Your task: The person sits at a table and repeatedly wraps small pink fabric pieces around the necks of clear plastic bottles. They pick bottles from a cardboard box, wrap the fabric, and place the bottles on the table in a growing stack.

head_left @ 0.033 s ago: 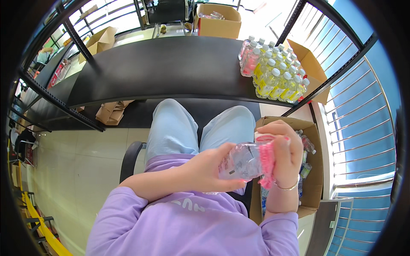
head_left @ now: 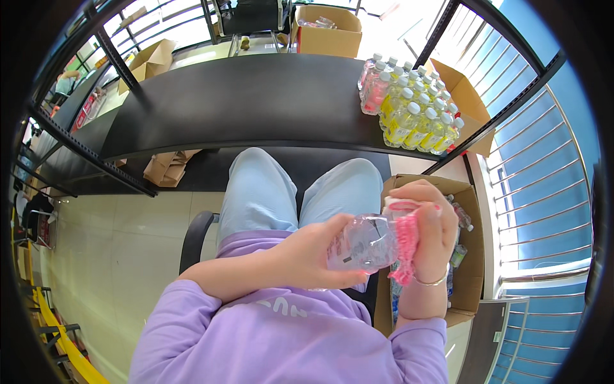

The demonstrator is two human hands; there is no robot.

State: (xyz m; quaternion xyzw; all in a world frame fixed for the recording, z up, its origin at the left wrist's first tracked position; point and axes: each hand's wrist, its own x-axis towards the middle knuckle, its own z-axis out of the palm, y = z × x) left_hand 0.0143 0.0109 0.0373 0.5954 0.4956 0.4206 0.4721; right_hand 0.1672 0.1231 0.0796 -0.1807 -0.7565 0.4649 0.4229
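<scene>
Taking the black counter (head_left: 249, 96) as our landmark, we see a yellow strip (head_left: 57, 333) well to its left, on our side of it. An open cardboard box (head_left: 150, 57) is just beyond its left end, and folded brown cardboard (head_left: 167, 169) lies below its near left edge. Our chair's black armrest (head_left: 194, 243) is on the near side of the counter.

Also on the near side, our left hand (head_left: 316, 256) has its fingers curved part-open around the body of a clear bottle (head_left: 368, 243). We hold this bottle off the counter, over our lap, tilted nearly on its side. Straight beyond the counter is another cardboard box (head_left: 329, 41).

At the bottle's right end we have a pink knitted cloth (head_left: 406, 246), gripped in the bent fingers of our right hand (head_left: 438, 224); we cannot tell how the bottle's neck sits beneath it. On the counter's right end, pink bottles (head_left: 374, 93) stand beside a tight group of yellow bottles (head_left: 419, 121), all white-capped. Below that end, a large carton (head_left: 470, 281) holds clear bottles (head_left: 460, 217). A blue wall (head_left: 550, 160) behind metal rails lies farthest right of the counter.
</scene>
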